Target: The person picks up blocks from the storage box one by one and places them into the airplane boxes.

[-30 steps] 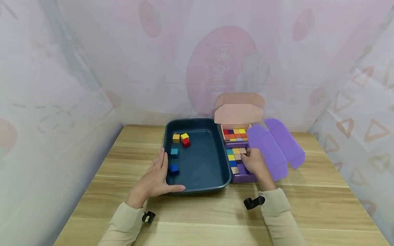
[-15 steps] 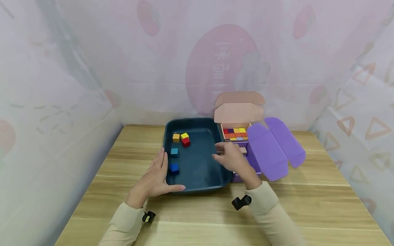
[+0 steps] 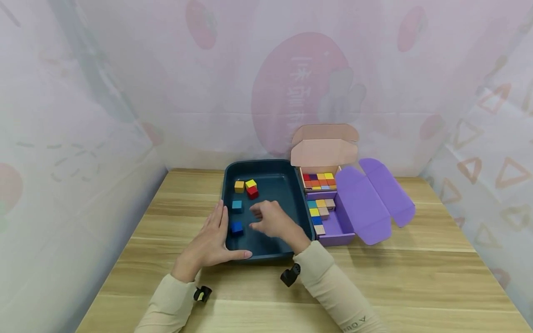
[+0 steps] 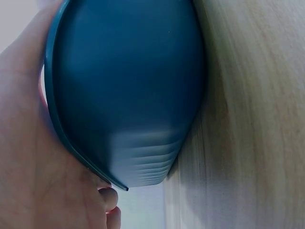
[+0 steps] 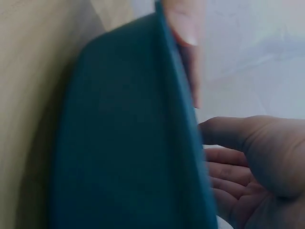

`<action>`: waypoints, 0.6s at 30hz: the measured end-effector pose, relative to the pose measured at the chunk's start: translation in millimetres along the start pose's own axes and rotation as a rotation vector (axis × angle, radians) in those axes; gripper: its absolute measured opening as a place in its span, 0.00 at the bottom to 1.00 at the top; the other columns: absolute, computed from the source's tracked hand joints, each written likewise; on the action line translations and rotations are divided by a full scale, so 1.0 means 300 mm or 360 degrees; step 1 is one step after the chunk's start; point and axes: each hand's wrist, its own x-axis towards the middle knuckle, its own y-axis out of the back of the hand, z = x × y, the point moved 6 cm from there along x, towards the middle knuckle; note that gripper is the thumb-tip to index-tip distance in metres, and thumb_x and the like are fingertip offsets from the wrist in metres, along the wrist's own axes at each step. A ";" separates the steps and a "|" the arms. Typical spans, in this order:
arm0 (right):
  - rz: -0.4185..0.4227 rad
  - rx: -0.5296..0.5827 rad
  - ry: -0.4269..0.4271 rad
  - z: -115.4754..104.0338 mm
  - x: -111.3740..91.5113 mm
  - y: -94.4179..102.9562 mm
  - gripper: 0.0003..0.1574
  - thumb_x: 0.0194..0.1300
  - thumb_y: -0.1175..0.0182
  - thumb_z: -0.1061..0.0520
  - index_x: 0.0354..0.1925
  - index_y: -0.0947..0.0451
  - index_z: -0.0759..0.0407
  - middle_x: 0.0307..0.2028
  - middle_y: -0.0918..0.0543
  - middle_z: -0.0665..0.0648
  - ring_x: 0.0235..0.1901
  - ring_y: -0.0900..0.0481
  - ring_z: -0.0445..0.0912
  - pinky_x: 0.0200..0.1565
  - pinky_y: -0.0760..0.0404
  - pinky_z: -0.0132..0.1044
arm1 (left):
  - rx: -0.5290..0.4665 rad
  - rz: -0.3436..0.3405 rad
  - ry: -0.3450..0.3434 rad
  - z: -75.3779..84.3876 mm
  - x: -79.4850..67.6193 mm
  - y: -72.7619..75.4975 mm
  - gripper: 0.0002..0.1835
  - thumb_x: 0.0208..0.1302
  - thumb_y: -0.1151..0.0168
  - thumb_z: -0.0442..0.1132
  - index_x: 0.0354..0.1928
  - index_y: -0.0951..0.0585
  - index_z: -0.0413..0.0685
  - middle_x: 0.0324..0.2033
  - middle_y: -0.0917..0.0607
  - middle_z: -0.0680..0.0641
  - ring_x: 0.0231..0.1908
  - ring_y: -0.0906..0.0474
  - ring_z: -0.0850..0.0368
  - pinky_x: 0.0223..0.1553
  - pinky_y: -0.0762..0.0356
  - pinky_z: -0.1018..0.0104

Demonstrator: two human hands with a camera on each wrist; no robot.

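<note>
A dark teal tray point(image 3: 283, 187) lies on the wooden table. My left hand point(image 3: 208, 243) rests along its near left corner, straight fingers on the left rim and thumb across the front one. Over the tray's middle reaches my right hand point(image 3: 272, 222), thumb and fingers apart, with nothing visible between them. Its fingertips point at a light blue cube point(image 3: 237, 206) and a dark blue cube point(image 3: 237, 228). Farther back sit an orange cube point(image 3: 239, 187), a yellow cube point(image 3: 251, 183) and a red cube point(image 3: 252, 192). The right wrist view has the tray's outer wall point(image 5: 119, 124) hiding some fingertips.
Right of the tray stands an open purple box point(image 3: 339, 240), several coloured cubes along its left and back sides. Behind it, an open pink box point(image 3: 324, 152) holds rows of cubes. The purple lid point(image 3: 366, 208) spreads rightward over the table point(image 3: 424, 268).
My right hand has left the purple box and moved left over the tray toward the blue cubes. The cubes in the purple box are uncovered again. My left hand has stayed on the rim.
</note>
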 end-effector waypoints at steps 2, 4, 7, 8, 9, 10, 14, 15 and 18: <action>-0.0023 -0.0051 -0.0003 -0.010 0.020 -0.031 0.32 0.71 0.29 0.56 0.69 0.22 0.61 0.64 0.15 0.59 0.61 0.14 0.50 0.63 0.14 0.46 | 0.0004 0.0005 -0.0011 0.001 0.000 0.002 0.79 0.50 0.35 0.83 0.83 0.59 0.32 0.85 0.67 0.36 0.85 0.66 0.35 0.83 0.59 0.35; -0.0032 -0.0098 -0.0005 -0.018 0.039 -0.057 0.32 0.70 0.29 0.55 0.69 0.21 0.60 0.64 0.14 0.58 0.60 0.14 0.49 0.63 0.14 0.45 | 0.0007 0.0010 -0.0021 0.002 0.000 0.004 0.79 0.50 0.35 0.83 0.83 0.59 0.32 0.85 0.68 0.36 0.85 0.66 0.35 0.83 0.59 0.35; -0.0043 -0.0144 -0.0017 -0.026 0.060 -0.087 0.32 0.70 0.29 0.55 0.69 0.21 0.60 0.63 0.14 0.58 0.59 0.14 0.48 0.64 0.15 0.46 | 0.0014 0.0017 -0.0030 0.002 0.000 0.005 0.79 0.51 0.35 0.83 0.83 0.59 0.31 0.85 0.68 0.36 0.85 0.66 0.35 0.83 0.59 0.34; -0.0049 -0.0151 -0.0023 -0.027 0.064 -0.096 0.31 0.70 0.29 0.56 0.69 0.21 0.59 0.63 0.14 0.58 0.58 0.14 0.48 0.65 0.16 0.46 | 0.0014 0.0017 -0.0033 0.002 0.000 0.005 0.79 0.51 0.35 0.83 0.83 0.59 0.31 0.85 0.68 0.36 0.85 0.67 0.35 0.83 0.59 0.34; -0.0054 -0.0159 -0.0028 -0.027 0.069 -0.104 0.31 0.70 0.29 0.56 0.69 0.21 0.59 0.63 0.14 0.58 0.57 0.14 0.47 0.65 0.16 0.46 | 0.0014 0.0015 -0.0036 0.001 -0.001 0.004 0.79 0.51 0.35 0.83 0.83 0.60 0.31 0.85 0.68 0.36 0.85 0.67 0.35 0.83 0.59 0.34; -0.0061 -0.0170 -0.0029 -0.028 0.073 -0.111 0.31 0.71 0.29 0.56 0.69 0.21 0.59 0.63 0.14 0.57 0.57 0.14 0.47 0.66 0.16 0.46 | 0.0014 0.0013 -0.0039 0.001 -0.001 0.004 0.79 0.51 0.35 0.83 0.83 0.60 0.31 0.85 0.68 0.36 0.85 0.67 0.35 0.83 0.59 0.34; -0.0074 -0.0232 0.0013 -0.033 0.085 -0.131 0.30 0.70 0.28 0.56 0.67 0.19 0.58 0.63 0.13 0.56 0.57 0.14 0.44 0.65 0.16 0.44 | 0.0009 0.0011 -0.0041 0.000 -0.002 0.001 0.79 0.51 0.35 0.83 0.83 0.60 0.31 0.85 0.68 0.36 0.85 0.67 0.35 0.83 0.59 0.34; -0.0072 -0.0247 0.0026 -0.035 0.087 -0.134 0.29 0.70 0.28 0.56 0.67 0.19 0.58 0.62 0.13 0.56 0.57 0.14 0.44 0.65 0.16 0.44 | 0.0008 0.0012 -0.0040 0.000 -0.002 0.000 0.79 0.51 0.34 0.83 0.83 0.60 0.31 0.85 0.68 0.36 0.85 0.67 0.35 0.83 0.59 0.35; -0.0063 -0.0277 0.0041 -0.039 0.090 -0.141 0.28 0.69 0.28 0.56 0.65 0.17 0.58 0.61 0.12 0.56 0.57 0.14 0.46 0.63 0.15 0.43 | 0.0006 0.0017 -0.0042 0.000 0.000 -0.002 0.79 0.51 0.34 0.82 0.83 0.60 0.31 0.85 0.68 0.36 0.85 0.68 0.36 0.83 0.59 0.35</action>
